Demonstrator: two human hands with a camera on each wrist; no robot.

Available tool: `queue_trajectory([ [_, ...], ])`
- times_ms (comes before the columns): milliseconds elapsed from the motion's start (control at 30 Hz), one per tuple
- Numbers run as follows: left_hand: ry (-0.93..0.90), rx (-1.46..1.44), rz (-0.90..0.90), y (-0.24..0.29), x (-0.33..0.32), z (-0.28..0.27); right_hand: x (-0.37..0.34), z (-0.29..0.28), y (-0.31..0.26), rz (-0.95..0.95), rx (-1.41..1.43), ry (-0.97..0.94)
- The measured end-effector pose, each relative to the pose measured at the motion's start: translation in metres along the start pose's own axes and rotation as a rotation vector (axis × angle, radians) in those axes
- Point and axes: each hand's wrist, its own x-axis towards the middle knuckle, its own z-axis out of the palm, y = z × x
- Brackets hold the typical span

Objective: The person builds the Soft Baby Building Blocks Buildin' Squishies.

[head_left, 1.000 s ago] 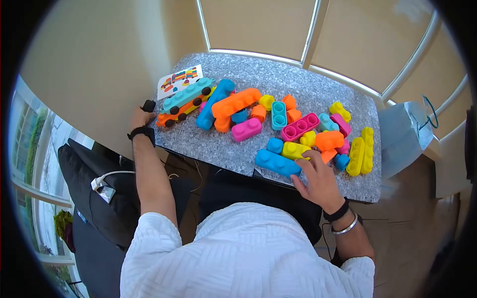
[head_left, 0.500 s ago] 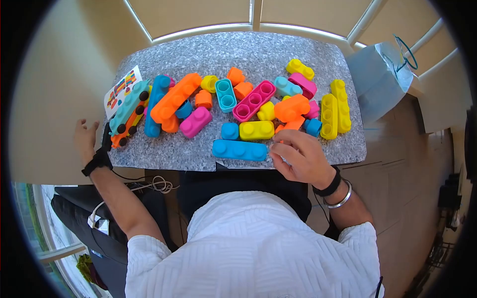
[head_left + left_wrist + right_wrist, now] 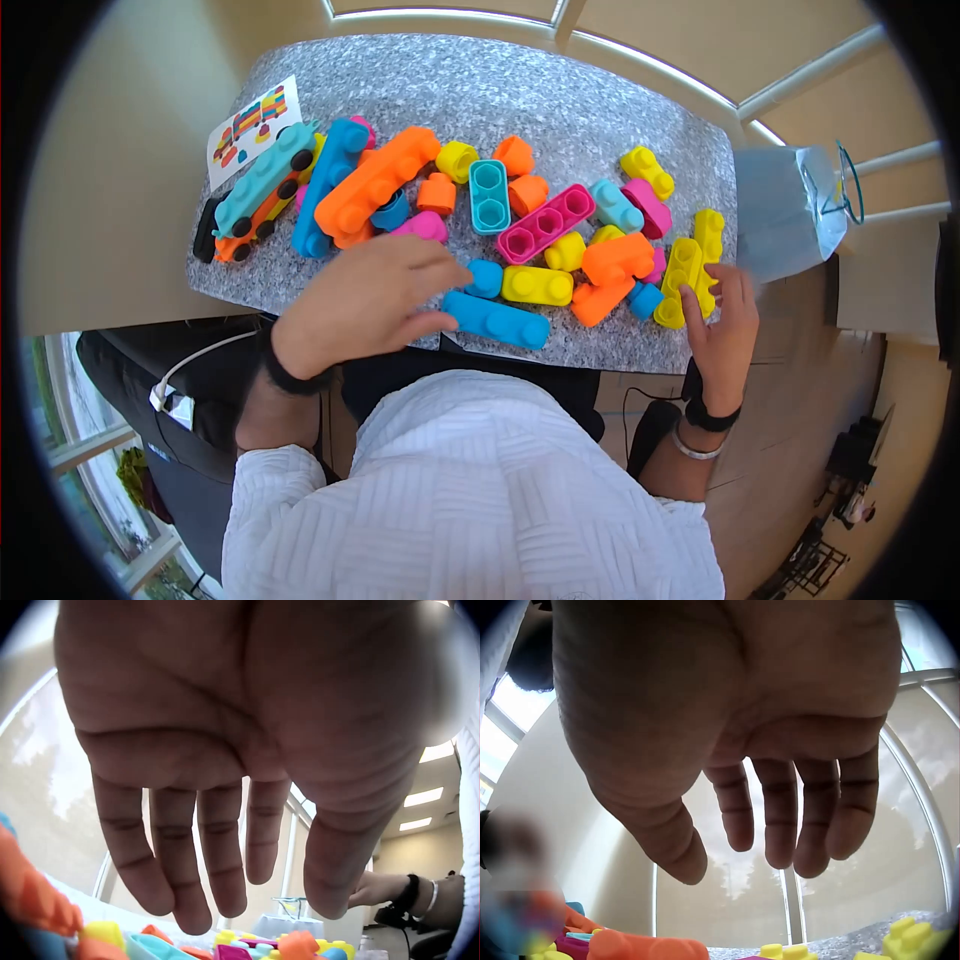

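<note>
My left hand [image 3: 365, 300] hovers over the table's near side, fingers extended toward a small blue block [image 3: 485, 279] and a long blue block [image 3: 500, 322]. The left wrist view shows its palm holding nothing, with slightly bent, spread fingers [image 3: 223, 862]. At the right edge, my right hand [image 3: 727, 335] reaches up beside two long yellow blocks [image 3: 684, 280], its fingertips at their near ends. In the right wrist view, this palm is bare and its fingers [image 3: 780, 832] hang relaxed. A yellow block [image 3: 538, 287] and an orange block [image 3: 617, 258] lie between the hands.
Several more toy blocks spread across the speckled grey table [image 3: 420, 75]. A turquoise and orange wheeled toy [image 3: 265, 185] stands at the left beside a picture card [image 3: 255, 130]. Past the right edge sits a pale blue bag [image 3: 785, 210].
My left hand has come from beyond the table's left edge in over the front blocks. My right hand has moved right, from the orange and blue blocks to the long yellow ones.
</note>
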Motion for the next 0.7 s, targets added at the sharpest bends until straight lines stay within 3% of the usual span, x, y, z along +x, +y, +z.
queue_trajectory([
  [67, -0.194, -0.050, 0.059, 0.000, 0.002, 0.019, 0.000, 0.008, 0.004, 0.073, 0.011, -0.070],
  [167, -0.283, 0.000, 0.056, -0.005, 0.008, 0.046, -0.004, 0.020, 0.008, 0.146, -0.048, -0.050],
  [400, -0.240, -0.039, 0.033, -0.010, 0.014, 0.067, -0.017, 0.030, 0.058, 0.244, -0.178, -0.177],
  [533, -0.258, -0.037, 0.061, -0.021, 0.017, 0.063, -0.001, 0.037, 0.049, 0.270, -0.171, -0.255],
  [700, -0.119, -0.039, 0.087, -0.030, 0.016, 0.059, 0.013, 0.044, 0.031, 0.187, -0.095, -0.276],
])
